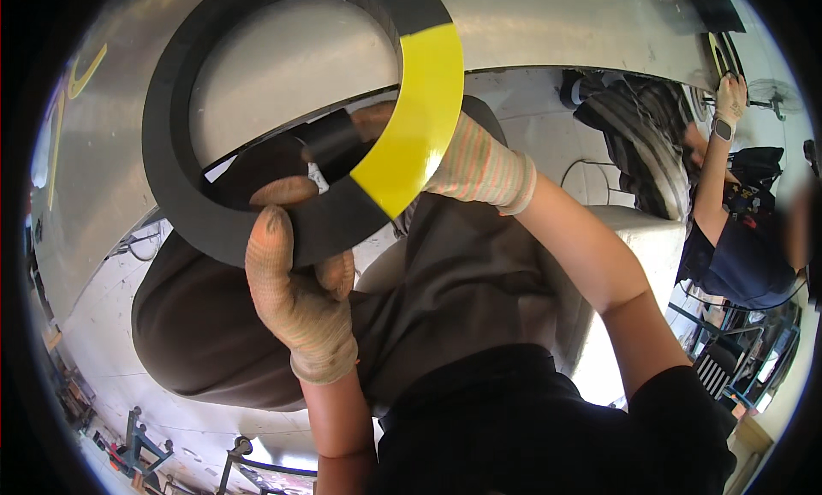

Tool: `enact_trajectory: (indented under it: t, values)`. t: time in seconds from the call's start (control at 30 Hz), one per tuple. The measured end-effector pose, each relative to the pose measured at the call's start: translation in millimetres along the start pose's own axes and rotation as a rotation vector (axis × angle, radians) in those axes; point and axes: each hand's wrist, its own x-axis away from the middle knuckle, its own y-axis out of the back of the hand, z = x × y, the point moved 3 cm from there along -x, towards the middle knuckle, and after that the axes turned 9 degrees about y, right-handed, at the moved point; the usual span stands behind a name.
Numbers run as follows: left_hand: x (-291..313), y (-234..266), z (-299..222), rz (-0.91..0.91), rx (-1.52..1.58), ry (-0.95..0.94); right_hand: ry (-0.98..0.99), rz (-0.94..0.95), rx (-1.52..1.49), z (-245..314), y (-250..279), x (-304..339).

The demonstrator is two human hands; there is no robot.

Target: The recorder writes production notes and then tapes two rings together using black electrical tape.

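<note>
A large flat black ring (174, 165) is held up over my lap, tilted across the near edge of the metal table. A glossy yellow section (419, 110) covers part of its right side. My left hand (295, 298), in a striped knit glove, grips the ring's lower rim, with the thumb on the front face and fingers behind and inside. My right hand (484, 165), in a matching glove, holds the ring's right side behind the yellow section. Most of the right fingers are hidden by the ring; some fingertips show through its opening.
The metal table (548, 24) stretches along the far side. A yellow curved piece (86, 71) lies at its left. At the right sits a co-worker (745, 238) with a gloved hand on a similar dark and yellow piece (723, 54). A wheeled stand (145, 448) is at lower left.
</note>
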Motion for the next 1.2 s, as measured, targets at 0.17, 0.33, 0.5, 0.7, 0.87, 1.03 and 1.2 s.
enact_trajectory:
  t: [0.17, 0.33, 0.5, 0.7, 0.87, 1.03, 1.2]
  values:
    - [4, -5, -1, -0.086, 0.097, 0.020, 0.327, -0.068, -0.214, 2, -7, -11]
    - [5, 4, 3, 0.086, 0.168, -0.007, 0.016, -0.111, -0.685, 22, -5, 13]
    - [8, -9, 10, 0.075, 0.229, -0.054, -0.316, 0.307, -0.971, 63, 65, 62]
    - [6, -13, 17, 0.064, 0.179, 0.058, -0.343, -0.038, -0.526, 143, 41, 45]
    - [5, 0, 7, -0.079, 0.075, -0.094, -0.293, 0.094, -0.457, 142, 21, 48]
    - [11, -10, 7, -0.006, 0.029, 0.029, -0.507, 0.101, -0.411, 48, -16, 69]
    - [11, -10, 7, -0.106, 0.147, 0.054, 0.176, 0.102, 0.133, -13, 8, 5]
